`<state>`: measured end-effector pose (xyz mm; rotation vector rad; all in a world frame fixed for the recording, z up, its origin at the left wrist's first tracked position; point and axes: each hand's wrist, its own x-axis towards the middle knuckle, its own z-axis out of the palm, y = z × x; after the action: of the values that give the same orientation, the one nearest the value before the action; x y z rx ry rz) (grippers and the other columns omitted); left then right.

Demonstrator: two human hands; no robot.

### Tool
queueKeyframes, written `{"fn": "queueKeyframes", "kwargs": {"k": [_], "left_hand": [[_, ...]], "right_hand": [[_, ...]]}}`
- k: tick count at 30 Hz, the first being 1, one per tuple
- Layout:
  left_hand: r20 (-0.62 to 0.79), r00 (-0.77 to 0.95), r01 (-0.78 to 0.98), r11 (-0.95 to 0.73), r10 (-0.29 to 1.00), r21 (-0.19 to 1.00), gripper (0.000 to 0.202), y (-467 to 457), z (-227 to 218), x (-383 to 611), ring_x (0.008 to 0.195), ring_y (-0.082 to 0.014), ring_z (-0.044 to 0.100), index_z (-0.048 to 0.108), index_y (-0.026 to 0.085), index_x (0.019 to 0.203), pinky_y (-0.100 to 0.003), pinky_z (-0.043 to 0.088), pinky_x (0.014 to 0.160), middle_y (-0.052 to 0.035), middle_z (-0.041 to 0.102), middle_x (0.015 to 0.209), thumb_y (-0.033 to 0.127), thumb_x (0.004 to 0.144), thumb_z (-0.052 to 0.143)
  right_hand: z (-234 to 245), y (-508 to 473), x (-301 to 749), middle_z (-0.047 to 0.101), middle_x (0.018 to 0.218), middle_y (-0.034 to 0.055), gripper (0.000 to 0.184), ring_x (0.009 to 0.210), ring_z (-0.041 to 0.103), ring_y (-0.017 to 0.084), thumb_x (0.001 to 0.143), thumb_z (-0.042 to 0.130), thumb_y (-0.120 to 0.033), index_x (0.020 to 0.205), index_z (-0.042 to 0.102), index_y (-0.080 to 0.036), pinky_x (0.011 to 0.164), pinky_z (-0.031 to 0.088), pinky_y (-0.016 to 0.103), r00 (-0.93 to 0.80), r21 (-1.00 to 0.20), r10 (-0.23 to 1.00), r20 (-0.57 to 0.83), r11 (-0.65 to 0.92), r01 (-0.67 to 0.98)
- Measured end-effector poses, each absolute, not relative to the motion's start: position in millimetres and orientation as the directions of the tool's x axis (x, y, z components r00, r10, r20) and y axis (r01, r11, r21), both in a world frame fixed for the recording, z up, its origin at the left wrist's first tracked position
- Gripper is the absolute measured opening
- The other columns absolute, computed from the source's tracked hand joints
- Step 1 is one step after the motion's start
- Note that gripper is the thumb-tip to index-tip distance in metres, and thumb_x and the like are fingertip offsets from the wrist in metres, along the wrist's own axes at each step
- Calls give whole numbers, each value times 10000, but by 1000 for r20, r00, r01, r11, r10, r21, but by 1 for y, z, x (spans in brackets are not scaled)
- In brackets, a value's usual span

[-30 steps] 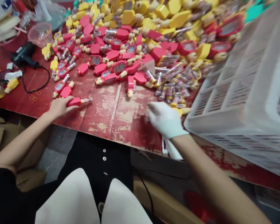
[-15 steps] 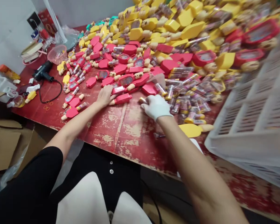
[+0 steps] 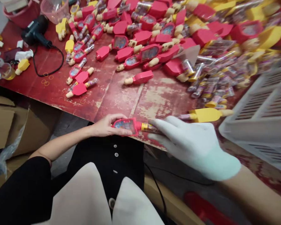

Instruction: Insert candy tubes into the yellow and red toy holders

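Observation:
Near the table's front edge my bare left hand [image 3: 105, 125] is closed around a red popsicle-shaped toy [image 3: 125, 125] with a clear window facing up. My right hand [image 3: 187, 140], in a white glove, grips a clear tube with a yellow end [image 3: 148, 127]. The tube's yellow end meets the narrow end of the red toy, in line with it; whether it is inserted I cannot tell. Just beyond the glove lies a yellow popsicle-shaped toy [image 3: 204, 115] with a tube at its end. Another red toy [image 3: 141, 77] with a beige stick rests farther back.
Red toys [image 3: 120, 28] and clear tubes [image 3: 210, 78] lie heaped across the back and right. A white plastic crate [image 3: 248, 122] stands at the right edge. On the left are a heat gun [image 3: 36, 32] with its cord, rubber bands [image 3: 45, 82] and a cardboard box [image 3: 4, 122] below.
Both hands have drawn back from the pile to the table's front edge. My left hand has brought a red toy along, and the right holds a tube against it. The view has tilted down.

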<state>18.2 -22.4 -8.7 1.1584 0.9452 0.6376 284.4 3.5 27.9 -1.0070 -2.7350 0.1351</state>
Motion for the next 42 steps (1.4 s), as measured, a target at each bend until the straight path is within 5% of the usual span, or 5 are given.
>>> {"fn": "queueKeyframes", "kwargs": {"k": [9,17,25,31,42], "left_hand": [[-349,628,250,244,696,937,460,-74,11,-1,644,-86,546,656,164,972,-208,417,635,34,645,748,543,761,808],[213,633,658,-663,744,358,520,-80,-21,0,649,-134,653,676,161,1095,-263,329,526,-33,722,801,606,1016,418],[272,189,971,-222,943,93,627,51,-11,-113,919,-228,644,630,296,1238,-367,501,734,-33,759,1054,792,896,454],[363,263,819,-406,894,406,635,145,-33,-32,1259,-302,564,564,160,1349,-481,423,1103,-139,643,1348,644,939,546],[133,151,301,-174,980,938,407,127,-85,59,1086,-230,651,515,161,1278,-371,510,971,-136,654,1257,385,953,611]], "right_hand": [[40,-52,268,583,639,15,398,509,519,127,1055,431,-449,812,613,-191,508,304,290,-835,-465,535,126,776,427],[10,-57,246,203,546,-112,602,429,141,43,802,581,-806,796,493,-211,391,127,205,-543,-607,352,-763,-678,413],[-20,35,299,712,900,97,340,712,646,191,908,536,-490,1038,631,-191,624,508,310,-260,-701,888,-378,-91,708],[-36,153,353,699,951,287,376,852,661,315,904,523,-436,911,725,-118,712,424,431,112,-175,988,-107,-129,976],[-71,178,348,631,1077,364,753,772,581,256,766,686,-631,1217,679,-27,619,299,387,210,-86,975,-74,-216,973]]}}
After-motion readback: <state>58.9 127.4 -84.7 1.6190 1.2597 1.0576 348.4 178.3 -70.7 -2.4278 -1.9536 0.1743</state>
